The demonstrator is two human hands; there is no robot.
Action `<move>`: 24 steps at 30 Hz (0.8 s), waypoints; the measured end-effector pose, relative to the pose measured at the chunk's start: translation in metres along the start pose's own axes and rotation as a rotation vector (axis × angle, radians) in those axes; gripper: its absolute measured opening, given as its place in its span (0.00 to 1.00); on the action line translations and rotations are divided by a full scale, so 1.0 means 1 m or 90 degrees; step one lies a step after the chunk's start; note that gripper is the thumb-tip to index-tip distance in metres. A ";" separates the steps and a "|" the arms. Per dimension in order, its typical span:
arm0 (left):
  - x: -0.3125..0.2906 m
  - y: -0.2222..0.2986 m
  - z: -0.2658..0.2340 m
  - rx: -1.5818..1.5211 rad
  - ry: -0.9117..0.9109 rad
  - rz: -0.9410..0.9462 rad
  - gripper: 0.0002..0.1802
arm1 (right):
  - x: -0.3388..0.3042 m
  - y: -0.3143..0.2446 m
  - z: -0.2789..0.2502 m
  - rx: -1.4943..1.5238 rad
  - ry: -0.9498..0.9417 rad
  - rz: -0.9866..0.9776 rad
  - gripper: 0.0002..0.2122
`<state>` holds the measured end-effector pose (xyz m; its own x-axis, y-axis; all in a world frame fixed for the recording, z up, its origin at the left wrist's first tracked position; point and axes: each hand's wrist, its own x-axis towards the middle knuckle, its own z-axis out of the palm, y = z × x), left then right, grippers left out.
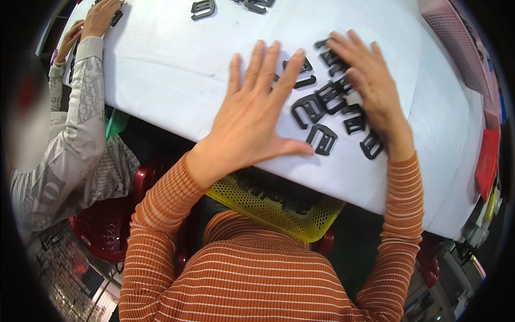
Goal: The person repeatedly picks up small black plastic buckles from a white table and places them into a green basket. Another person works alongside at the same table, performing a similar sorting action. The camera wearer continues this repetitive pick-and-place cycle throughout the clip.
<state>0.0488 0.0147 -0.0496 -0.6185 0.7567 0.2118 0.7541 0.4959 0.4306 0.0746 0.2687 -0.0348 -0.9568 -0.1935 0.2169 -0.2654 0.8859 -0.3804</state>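
Observation:
Several black plastic buckles (331, 97), flat with hooked open frames, lie in a loose cluster on the white table (177, 70). My left hand (249, 115) is spread flat to the left of them, its thumb stretched toward a single buckle (323, 140) near the table's front edge. Its fingers partly hide another buckle (304, 80). On the right side of the cluster, my right hand (374, 86) has its fingers apart, slightly blurred, and covers part of some buckles. I see neither hand gripping anything.
More buckles (203, 8) lie at the far side. Below the table edge, a yellow perforated basket (308, 231) holds dark pieces. A pink basket (456, 48) and a red bin (486, 163) line the right. At left, another person's hands (99, 20) work beside a red chair (102, 231).

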 end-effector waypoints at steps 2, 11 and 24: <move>0.012 0.005 0.004 -0.017 -0.005 0.037 0.71 | -0.012 -0.022 0.008 0.028 -0.011 0.001 0.24; -0.065 0.026 -0.017 -0.252 -0.138 0.148 0.59 | -0.103 -0.119 0.012 0.138 -0.082 0.042 0.26; 0.117 -0.214 -0.036 -0.092 0.415 -0.174 0.21 | 0.115 0.031 0.047 0.177 0.069 0.046 0.19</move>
<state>-0.1926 -0.0181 -0.0853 -0.8209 0.1835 0.5408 0.5447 0.5360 0.6450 -0.0494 0.2543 -0.0639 -0.9602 -0.0751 0.2689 -0.2337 0.7432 -0.6269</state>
